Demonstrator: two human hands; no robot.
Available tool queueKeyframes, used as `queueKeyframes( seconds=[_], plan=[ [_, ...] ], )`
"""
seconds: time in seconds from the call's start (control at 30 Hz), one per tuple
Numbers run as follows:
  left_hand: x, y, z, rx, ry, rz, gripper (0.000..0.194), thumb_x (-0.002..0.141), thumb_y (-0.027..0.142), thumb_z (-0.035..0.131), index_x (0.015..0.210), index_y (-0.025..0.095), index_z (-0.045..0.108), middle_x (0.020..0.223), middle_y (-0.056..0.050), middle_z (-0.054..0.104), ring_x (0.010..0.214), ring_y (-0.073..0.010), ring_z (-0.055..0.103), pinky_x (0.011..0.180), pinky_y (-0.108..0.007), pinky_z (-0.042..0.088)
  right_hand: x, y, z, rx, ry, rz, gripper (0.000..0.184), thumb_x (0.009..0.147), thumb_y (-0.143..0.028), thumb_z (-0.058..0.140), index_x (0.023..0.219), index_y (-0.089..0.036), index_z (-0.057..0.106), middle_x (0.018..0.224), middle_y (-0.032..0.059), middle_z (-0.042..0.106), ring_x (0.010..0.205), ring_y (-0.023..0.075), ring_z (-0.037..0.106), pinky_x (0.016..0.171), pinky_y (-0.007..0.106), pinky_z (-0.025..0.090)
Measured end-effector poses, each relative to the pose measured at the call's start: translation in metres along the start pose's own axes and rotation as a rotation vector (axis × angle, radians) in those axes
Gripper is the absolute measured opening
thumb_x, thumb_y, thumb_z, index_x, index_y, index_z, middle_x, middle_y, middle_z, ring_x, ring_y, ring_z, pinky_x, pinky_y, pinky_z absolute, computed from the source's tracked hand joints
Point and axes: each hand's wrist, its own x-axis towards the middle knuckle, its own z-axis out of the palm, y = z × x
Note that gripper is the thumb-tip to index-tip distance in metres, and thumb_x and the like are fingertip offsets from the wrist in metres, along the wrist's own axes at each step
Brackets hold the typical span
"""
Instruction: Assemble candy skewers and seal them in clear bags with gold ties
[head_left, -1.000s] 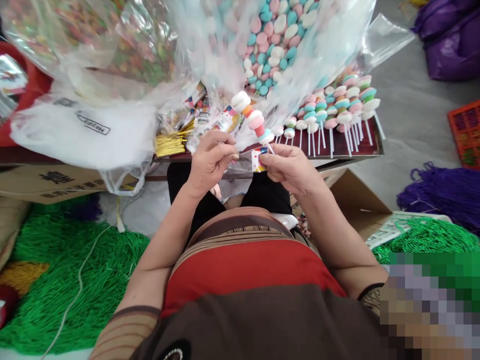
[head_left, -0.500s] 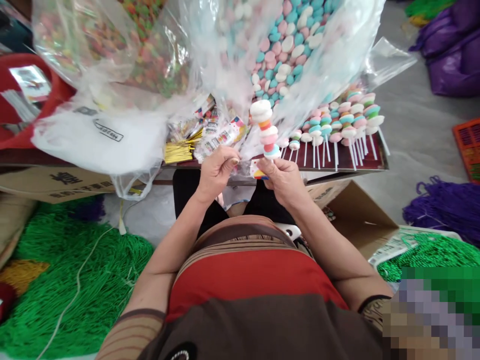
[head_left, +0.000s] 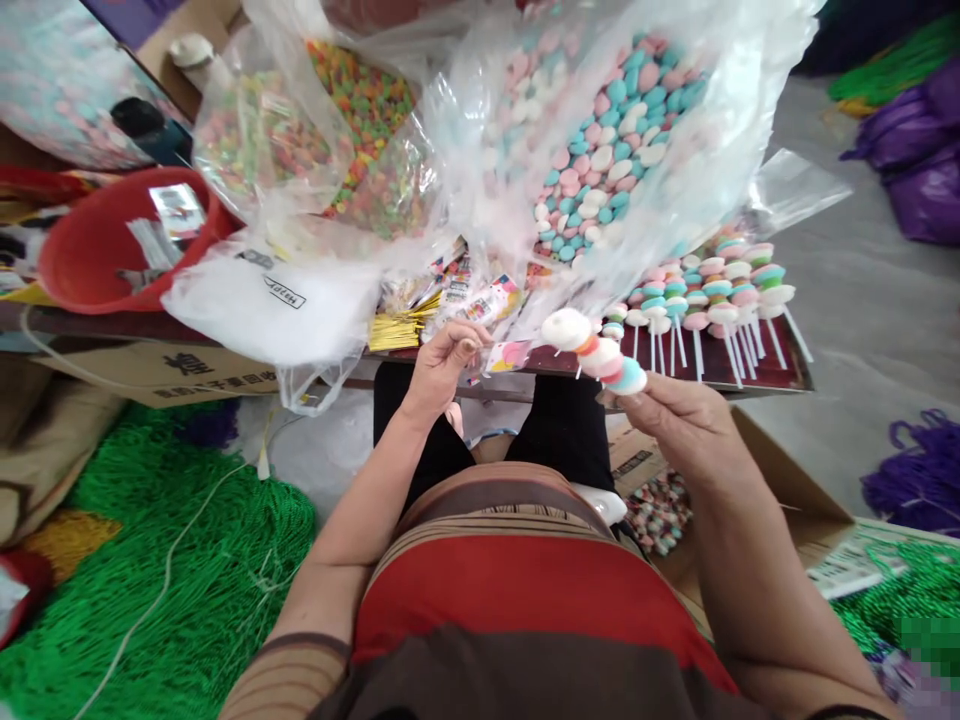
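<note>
My left hand (head_left: pixel 442 372) pinches the edge of a small clear printed candy bag (head_left: pixel 510 356) between thumb and fingers. In my right hand (head_left: pixel 679 415) is a candy skewer (head_left: pixel 600 358) of white, orange, pink and blue pieces. It tilts to the left, its white end close to the bag's opening but apart from it; my fingers hide the stick. Just beyond my left hand lie more printed bags (head_left: pixel 491 300) and a bundle of yellow twist ties (head_left: pixel 394 332). Several finished skewers (head_left: pixel 724 290) rest at the table's right, sticks toward me.
A big plastic bag of pastel candies (head_left: pixel 600 170) stands behind, beside a bag of orange-green gummy rings (head_left: pixel 375 110). A red basin (head_left: pixel 90 250) and a white plastic bag (head_left: pixel 274 300) are at left. Below the table's right side sits an open cardboard box (head_left: pixel 787 490).
My right hand has moved right and toward me with the skewer, which has tipped from upright to slanting. The bag stays in my left hand, away from my right. The view has shifted left.
</note>
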Motion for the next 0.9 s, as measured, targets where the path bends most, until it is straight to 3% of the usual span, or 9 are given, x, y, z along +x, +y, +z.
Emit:
queueKeyframes(
  seconds=[0.1,0.2,0.3,0.43,0.6,0.73,0.9],
  plan=[
    [0.001,0.001,0.000,0.007,0.011,0.002,0.040,0.092,0.061,0.063,0.080,0.023,0.060,0.089,-0.003,0.068,0.077,-0.0146,0.062,0.076,-0.034,0.054,-0.001,0.000,-0.007,-0.100,-0.079,-0.039,0.033,0.087,-0.056,0.072,0.083,-0.024,0.080,0.075,0.0021,0.071,0.067,0.0178,0.060,0.062,0.029,0.044],
    [0.001,0.003,-0.001,0.035,0.003,0.036,0.039,0.094,0.059,0.060,0.081,0.023,0.060,0.090,-0.003,0.068,0.070,-0.0127,0.059,0.071,-0.032,0.052,-0.003,0.004,-0.012,-0.102,-0.078,-0.025,0.029,0.086,-0.053,0.075,0.083,-0.024,0.080,0.071,0.0019,0.067,0.065,0.0166,0.058,0.060,0.028,0.042],
    [0.001,0.007,0.000,0.076,-0.042,0.121,0.029,0.098,0.049,0.061,0.084,0.023,0.064,0.090,-0.003,0.070,0.075,-0.0133,0.062,0.073,-0.031,0.052,-0.002,0.009,-0.006,0.078,0.066,0.026,0.029,0.086,-0.053,0.075,0.083,-0.023,0.078,0.061,-0.0008,0.054,0.055,0.0124,0.045,0.050,0.027,0.033],
    [0.002,0.019,0.006,0.226,-0.096,0.287,0.024,0.099,0.041,0.060,0.086,0.022,0.067,0.091,-0.004,0.072,0.088,-0.0157,0.067,0.082,-0.033,0.054,0.010,0.005,0.026,0.402,0.228,0.052,0.030,0.080,-0.050,0.081,0.087,-0.022,0.075,0.055,-0.0065,0.037,0.048,0.0078,0.025,0.045,0.026,0.018],
    [0.002,0.035,0.008,0.427,-0.088,0.461,0.021,0.100,0.036,0.059,0.088,0.022,0.069,0.095,-0.005,0.073,0.090,-0.0153,0.068,0.085,-0.032,0.054,0.025,-0.007,0.064,0.588,0.087,0.170,0.036,0.074,-0.051,0.083,0.073,-0.020,0.065,0.050,-0.0104,0.028,0.044,0.0045,0.017,0.043,0.024,0.011],
    [-0.001,0.038,0.003,0.548,-0.106,0.501,0.024,0.101,0.038,0.057,0.089,0.022,0.070,0.097,-0.006,0.073,0.092,-0.0157,0.067,0.085,-0.032,0.054,0.025,-0.008,0.060,0.662,-0.042,0.250,0.034,0.072,-0.045,0.084,0.072,-0.020,0.060,0.048,-0.0126,0.024,0.042,0.0033,0.014,0.041,0.023,0.009],
    [-0.002,0.034,0.002,0.543,-0.136,0.518,0.020,0.101,0.035,0.057,0.092,0.023,0.070,0.100,-0.006,0.072,0.093,-0.0148,0.067,0.083,-0.030,0.054,0.024,-0.004,0.050,0.685,-0.100,0.298,0.033,0.074,-0.042,0.083,0.073,-0.021,0.058,0.049,-0.0134,0.022,0.042,0.0028,0.011,0.040,0.021,0.009]
  ],
)
